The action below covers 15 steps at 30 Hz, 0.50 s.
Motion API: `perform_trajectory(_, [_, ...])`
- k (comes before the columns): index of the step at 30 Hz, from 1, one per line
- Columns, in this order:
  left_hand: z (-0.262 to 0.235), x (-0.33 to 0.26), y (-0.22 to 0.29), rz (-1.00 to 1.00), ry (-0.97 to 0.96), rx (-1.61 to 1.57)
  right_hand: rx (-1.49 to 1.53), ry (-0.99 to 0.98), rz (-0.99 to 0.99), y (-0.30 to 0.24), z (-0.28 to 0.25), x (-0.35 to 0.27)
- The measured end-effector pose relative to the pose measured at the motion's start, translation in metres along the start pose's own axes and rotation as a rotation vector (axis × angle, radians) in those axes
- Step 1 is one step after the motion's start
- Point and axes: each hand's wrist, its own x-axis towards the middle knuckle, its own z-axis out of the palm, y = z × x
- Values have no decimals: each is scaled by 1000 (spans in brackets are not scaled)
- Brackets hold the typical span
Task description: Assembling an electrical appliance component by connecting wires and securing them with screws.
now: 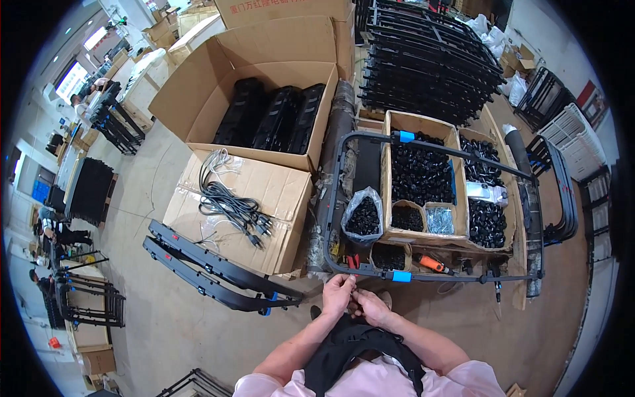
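Observation:
My left hand (338, 295) is closed, its fingertips pinched at the near edge of a black rectangular frame (456, 278). Close beside it, my right hand (370, 308) is also closed, fingers curled toward the left. Whatever lies between the fingers is too small and too hidden to name. The frame rests across the workbench, with blue tape (401, 276) on its near bar. Just beyond my hands are a red-handled tool (353, 262) and a small box of dark parts (390, 255). A clear bag of black parts (363, 217) sits farther back.
Cardboard bins of black plastic parts (420, 169) and silver screws (440, 221) stand inside the frame. An orange power tool (432, 264) lies near its front. To the left, coiled black cables (231, 204) rest on a carton, with curved black bars (218, 268) below. Black frames (430, 63) are stacked behind.

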Motion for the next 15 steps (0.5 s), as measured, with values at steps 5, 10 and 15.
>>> perform_trajectory(5, [-14,11,3,-76,-72,28,92,-42,5,-4,12,-3])
perform_trajectory(10, [-11,7,21,-239,-75,-117,163,-41,45,-4,8,2])
perform_trajectory(15, [-10,8,23,-208,-65,-6,220,-70,67,-6,4,1])
